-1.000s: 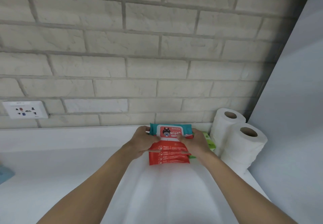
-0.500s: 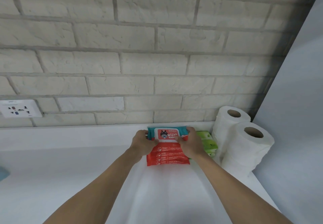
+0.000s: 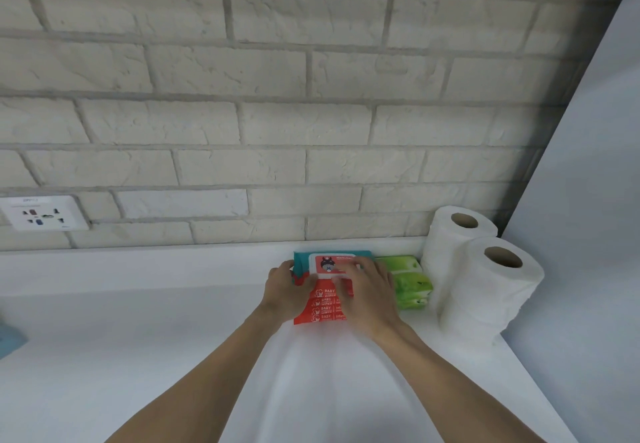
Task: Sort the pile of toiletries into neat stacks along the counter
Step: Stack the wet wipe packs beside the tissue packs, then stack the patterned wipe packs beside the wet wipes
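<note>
A stack of red baby wipes packs stands on the white counter against the back ledge. Its top pack is teal-edged with a white flap lid. My left hand grips the stack's left side, thumb at the top pack's edge. My right hand lies over the top pack's right half, fingers spread flat on it. Right beside it is a lower stack of green wipes packs. Two white paper rolls stand upright in the right corner.
A brick wall runs behind the counter with a white socket plate at the left. A white side panel closes off the right. A blue item shows at the left edge, mostly cut off.
My right hand has moved from the pack's right side onto its top. The top pack now sits squarely on the red stack near the ledge. The view has tilted slightly.
</note>
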The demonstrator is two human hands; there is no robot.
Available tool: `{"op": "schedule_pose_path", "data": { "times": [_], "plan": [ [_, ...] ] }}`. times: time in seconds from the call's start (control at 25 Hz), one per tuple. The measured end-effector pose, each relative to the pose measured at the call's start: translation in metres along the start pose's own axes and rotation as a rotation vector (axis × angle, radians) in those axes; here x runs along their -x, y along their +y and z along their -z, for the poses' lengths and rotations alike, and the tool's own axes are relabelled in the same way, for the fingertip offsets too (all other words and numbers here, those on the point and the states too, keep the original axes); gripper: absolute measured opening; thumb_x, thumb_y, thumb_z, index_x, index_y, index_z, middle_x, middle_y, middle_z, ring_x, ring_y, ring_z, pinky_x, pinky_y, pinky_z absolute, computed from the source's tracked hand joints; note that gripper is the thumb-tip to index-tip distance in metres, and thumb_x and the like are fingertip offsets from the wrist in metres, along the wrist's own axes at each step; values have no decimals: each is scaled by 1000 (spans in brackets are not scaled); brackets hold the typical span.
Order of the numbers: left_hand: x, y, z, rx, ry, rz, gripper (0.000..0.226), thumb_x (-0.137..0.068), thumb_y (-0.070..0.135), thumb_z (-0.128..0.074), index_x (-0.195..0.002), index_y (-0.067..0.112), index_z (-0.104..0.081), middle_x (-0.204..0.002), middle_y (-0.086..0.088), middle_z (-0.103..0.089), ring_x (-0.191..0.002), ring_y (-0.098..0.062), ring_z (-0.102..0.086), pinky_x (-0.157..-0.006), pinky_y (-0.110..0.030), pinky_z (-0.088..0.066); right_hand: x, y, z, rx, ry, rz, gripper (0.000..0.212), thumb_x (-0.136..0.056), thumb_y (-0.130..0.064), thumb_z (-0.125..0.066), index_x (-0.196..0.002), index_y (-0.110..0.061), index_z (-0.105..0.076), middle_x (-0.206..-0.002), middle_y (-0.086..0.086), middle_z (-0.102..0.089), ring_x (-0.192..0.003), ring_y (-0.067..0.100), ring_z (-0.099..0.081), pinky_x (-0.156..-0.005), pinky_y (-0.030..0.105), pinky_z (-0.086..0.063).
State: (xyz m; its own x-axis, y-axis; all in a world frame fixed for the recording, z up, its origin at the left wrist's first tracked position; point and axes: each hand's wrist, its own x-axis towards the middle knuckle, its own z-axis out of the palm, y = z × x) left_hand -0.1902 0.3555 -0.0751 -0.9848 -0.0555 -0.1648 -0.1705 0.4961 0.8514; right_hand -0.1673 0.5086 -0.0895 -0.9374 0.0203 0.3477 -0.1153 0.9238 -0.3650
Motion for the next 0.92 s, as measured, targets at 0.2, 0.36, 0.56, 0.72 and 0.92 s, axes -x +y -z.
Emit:
{"op": "schedule_pose_path", "data": {
  "times": [0.2, 0.36, 0.56, 0.72, 0.92],
  "plan": [
    [7, -7, 9, 7, -11, 34, 58, -96, 41, -49, -146, 19, -30, -140, -5, -44, -117, -22, -56, -88, -34, -52, 5, -3, 2, 4, -60, 19, 38, -97, -44, -42, -132, -33, -51, -137, -7, -45, -126, 18, -41, -110, 33, -31],
    [24, -19, 31, -53, 45, -42, 52, -96, 40, -49, -142, 20, -36, -137, -2, -46, -117, -17, -51, -88, -27, -47, 8, -15, 3, -4, -74, 22, 39, -96, -44, -42, -133, -33, -51, -139, -6, -46, -129, 21, -42, -112, 38, -31],
    [57, -44, 74, -39, 75, -136, 42, -93, 38, -54, -132, 25, -46, -126, 4, -50, -103, -17, -59, -82, -24, -46, 25, -57, 8, -59, -76, 90, 34, -96, -36, -48, -127, -26, -57, -132, -3, -54, -124, 20, -47, -107, 34, -38],
    [94, -71, 114, -44, 148, -202, 37, -92, 34, -57, -128, 25, -51, -120, 6, -50, -100, -15, -55, -82, -22, -44, 47, -107, 5, -221, -125, 178, 26, -94, -29, -53, -117, -23, -62, -118, -3, -61, -110, 16, -55, -98, 27, -44],
    [135, -123, 176, -131, 271, -253, 34, -91, 34, -58, -125, 28, -53, -118, 11, -50, -105, -13, -53, -86, -21, -43, 81, -175, -10, -420, -154, 224, 24, -92, -24, -55, -114, -26, -66, -116, -9, -62, -111, 10, -55, -98, 19, -41]
  ]
}}
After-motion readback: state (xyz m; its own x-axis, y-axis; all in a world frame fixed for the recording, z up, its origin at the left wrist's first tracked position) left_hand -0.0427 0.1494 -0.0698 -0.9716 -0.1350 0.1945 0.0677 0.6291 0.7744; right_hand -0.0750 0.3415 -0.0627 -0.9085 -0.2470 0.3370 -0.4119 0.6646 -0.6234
